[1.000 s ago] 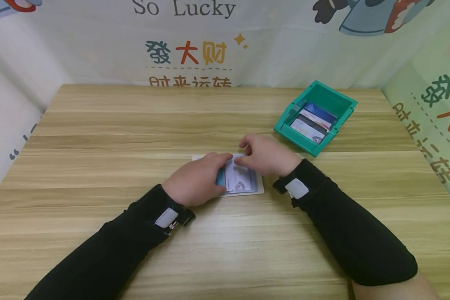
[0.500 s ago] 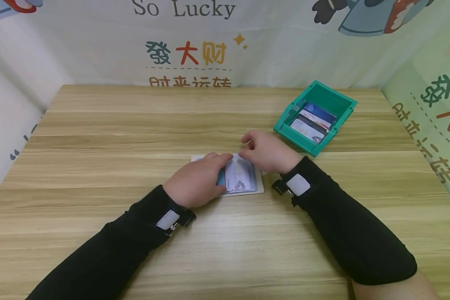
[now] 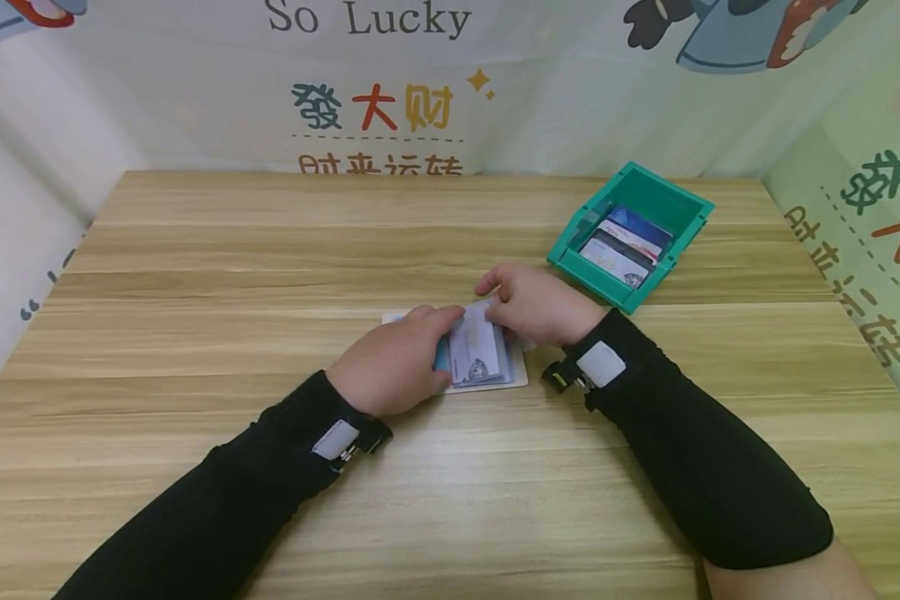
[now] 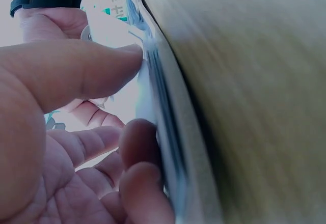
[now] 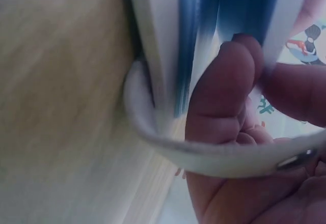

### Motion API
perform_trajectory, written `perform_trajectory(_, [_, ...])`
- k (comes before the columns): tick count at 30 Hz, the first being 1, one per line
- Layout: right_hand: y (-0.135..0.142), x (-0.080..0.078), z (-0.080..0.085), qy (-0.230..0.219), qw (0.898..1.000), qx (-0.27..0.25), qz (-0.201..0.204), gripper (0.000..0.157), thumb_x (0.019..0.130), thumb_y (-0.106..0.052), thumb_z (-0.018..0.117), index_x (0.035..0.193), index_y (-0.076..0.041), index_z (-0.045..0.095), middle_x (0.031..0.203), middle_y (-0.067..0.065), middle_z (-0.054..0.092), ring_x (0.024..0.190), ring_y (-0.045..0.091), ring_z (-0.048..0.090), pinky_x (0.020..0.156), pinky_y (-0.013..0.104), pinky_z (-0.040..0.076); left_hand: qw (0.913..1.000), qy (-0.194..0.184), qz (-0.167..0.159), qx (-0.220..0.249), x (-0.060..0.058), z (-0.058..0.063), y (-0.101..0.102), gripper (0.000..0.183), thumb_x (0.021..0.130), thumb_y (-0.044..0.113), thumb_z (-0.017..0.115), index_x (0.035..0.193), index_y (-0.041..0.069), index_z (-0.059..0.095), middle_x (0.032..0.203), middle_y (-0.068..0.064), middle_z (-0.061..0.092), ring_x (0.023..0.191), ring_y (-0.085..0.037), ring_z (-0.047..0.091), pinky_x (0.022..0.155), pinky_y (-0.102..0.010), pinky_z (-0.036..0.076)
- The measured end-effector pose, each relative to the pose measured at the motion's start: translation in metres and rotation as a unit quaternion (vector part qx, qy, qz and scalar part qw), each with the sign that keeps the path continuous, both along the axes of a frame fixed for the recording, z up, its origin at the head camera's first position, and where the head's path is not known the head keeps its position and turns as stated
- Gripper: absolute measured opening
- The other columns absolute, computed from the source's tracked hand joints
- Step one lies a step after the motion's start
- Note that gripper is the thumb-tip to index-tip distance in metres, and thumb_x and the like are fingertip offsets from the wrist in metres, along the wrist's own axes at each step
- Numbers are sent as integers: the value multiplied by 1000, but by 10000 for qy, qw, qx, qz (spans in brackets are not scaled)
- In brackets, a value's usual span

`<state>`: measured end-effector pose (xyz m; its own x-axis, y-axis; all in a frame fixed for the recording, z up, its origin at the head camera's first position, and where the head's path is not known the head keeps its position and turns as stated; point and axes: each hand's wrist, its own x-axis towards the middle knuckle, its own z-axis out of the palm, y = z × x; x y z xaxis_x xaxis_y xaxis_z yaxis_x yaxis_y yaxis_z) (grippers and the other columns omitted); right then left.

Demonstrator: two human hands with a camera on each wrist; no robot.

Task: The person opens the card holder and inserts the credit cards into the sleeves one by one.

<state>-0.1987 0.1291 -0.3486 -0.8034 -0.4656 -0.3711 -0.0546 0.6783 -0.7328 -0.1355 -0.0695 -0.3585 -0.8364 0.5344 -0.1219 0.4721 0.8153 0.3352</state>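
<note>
A pale card holder (image 3: 521, 377) with clear sleeve pages lies spread on the wooden table. My left hand (image 3: 396, 362) rests over its left part, thumb and fingers pressing on the pages; a bit of blue shows beside them. With thumb and fingers my right hand (image 3: 538, 305) pinches the right side of the top sleeve page (image 3: 472, 346), which bears a white card and tilts up from the pages below. The right wrist view shows fingertips on both sides of that lifted page, and a white strap (image 5: 219, 159) with a metal snap looping in front of the palm.
A green bin (image 3: 607, 287) stands at the back right, near my right hand, with several cards (image 3: 630, 237) inside. A printed cloth (image 3: 540, 108) hangs behind the table's far edge, and more cloth hangs at both sides.
My right hand has shifted slightly and taken hold of the top sleeve page, whose right side has risen and swung a little left. The left hand has stayed in place.
</note>
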Motion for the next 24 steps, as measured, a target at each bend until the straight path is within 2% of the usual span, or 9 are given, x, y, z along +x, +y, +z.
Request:
perform_trajectory(4, [1,-2,-2,-166,9998,-115,-77,24,95,-8,52,118,-6,49,92,12,63,67,24,58,48,25,40,9999,-41,53,126,0,-2,-1,73,84,30,68,144,7,33,133,-9,47,111,-14,46,92,-39,44])
perform_trajectory(9, [0,-1,-3,-168,9998,-52,-133,23,95,-7,51,118,-8,49,92,13,61,68,24,58,50,26,42,9995,-172,117,233,-1,-1,-1,73,85,31,68,144,7,32,130,-9,49,112,-15,47,94,-39,43])
perform_trajectory(16, [-3,3,-4,140,9995,282,73,27,96,-13,51,123,-12,51,92,12,58,62,22,55,46,27,39,9989,-290,96,344,-2,-1,-1,72,85,29,67,144,7,32,129,-8,51,111,-15,47,94,-39,43])
perform_trajectory(21, [-5,5,-4,273,9989,280,270,33,94,-16,55,126,-11,49,86,13,58,56,21,53,43,26,38,9989,-324,13,329,-1,-1,-1,74,85,29,67,146,9,29,132,-6,50,114,-14,45,96,-39,41])
perform_trajectory(24, [-5,4,-3,296,9986,319,302,37,92,-17,58,127,-10,47,87,12,59,63,20,56,48,28,42,9985,-389,-31,374,-1,-1,-2,75,85,29,66,147,10,27,134,-5,49,115,-13,43,97,-38,40])
